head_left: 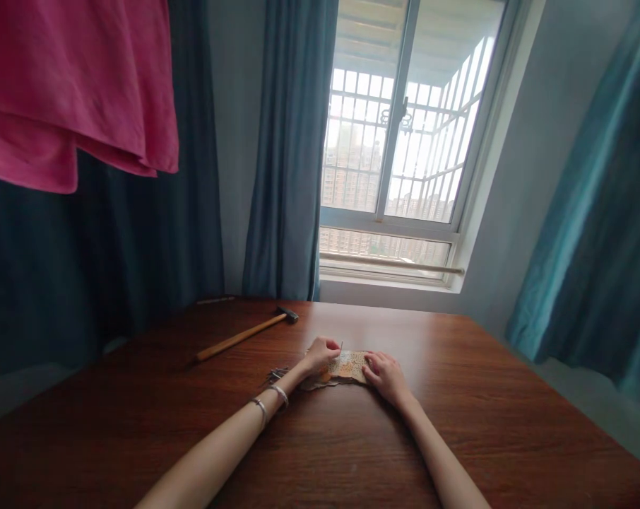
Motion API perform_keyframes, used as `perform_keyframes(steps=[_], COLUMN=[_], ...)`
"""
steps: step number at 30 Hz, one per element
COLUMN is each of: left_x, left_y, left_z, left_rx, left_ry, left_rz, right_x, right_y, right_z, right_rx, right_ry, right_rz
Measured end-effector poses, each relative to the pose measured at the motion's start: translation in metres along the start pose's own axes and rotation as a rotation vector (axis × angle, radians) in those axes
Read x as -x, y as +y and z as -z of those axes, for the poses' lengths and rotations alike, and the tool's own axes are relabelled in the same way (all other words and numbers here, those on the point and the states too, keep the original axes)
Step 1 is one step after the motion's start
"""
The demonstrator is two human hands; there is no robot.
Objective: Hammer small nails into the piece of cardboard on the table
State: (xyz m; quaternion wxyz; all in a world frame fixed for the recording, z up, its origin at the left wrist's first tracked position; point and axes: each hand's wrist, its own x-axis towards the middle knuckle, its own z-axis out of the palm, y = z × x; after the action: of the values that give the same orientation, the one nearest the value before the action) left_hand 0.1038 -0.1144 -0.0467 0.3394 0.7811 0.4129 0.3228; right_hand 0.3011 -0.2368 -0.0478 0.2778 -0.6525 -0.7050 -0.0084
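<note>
Speckled board [346,367], torn along its near edge, lies flat on the table [320,459] between your two hands, its long axis running left to right across your front. Its top is dotted with small dark marks, too small to tell whether they are holes or heads. Your left hand [321,355] is over the board's left part, thumb and fingertips closed together on a thin pin [342,347], which stands about upright above the board; whether its lower tip touches the surface cannot be made out. Your right hand [386,375] rests on the board's right end with the fingers bent; whether they pinch the edge or merely press down, you cannot tell from this view.

So the pin lies to the right of your left wrist, across the board's long axis, and your left hand is the one that has hold of it. Just beyond the board's left end, partly behind your left forearm, is a small heap of dark slender pieces [276,375]. Farther out, to the far left of the board and touched by neither hand, lies the hammer [243,339], its head toward the board and its wooden handle slanting away left; your left hand is nearer to it.
</note>
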Motion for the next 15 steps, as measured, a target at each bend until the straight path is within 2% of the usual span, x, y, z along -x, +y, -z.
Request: perform_keyframes(steps=[6,10,13,15], left_x=[0.008,0.014,0.016,0.017], left_y=[0.008,0.018,0.021,0.023], left_z=[0.001,0.002,0.003,0.004], left_rx=[-0.081,-0.14,-0.16,-0.144], left_ry=[-0.004,0.024,0.024,0.01], left_rz=[-0.036,-0.016,-0.027,-0.017], right_x=[0.001,-0.003,-0.013,-0.023], right_y=[-0.001,-0.007,-0.034,-0.067], right_z=[0.0,0.01,0.016,0.013], right_rx=[-0.02,-0.089,-0.138,-0.178], right_ry=[0.013,0.018,0.178,0.266], right_rz=[0.008,-0.055,-0.076,-0.039])
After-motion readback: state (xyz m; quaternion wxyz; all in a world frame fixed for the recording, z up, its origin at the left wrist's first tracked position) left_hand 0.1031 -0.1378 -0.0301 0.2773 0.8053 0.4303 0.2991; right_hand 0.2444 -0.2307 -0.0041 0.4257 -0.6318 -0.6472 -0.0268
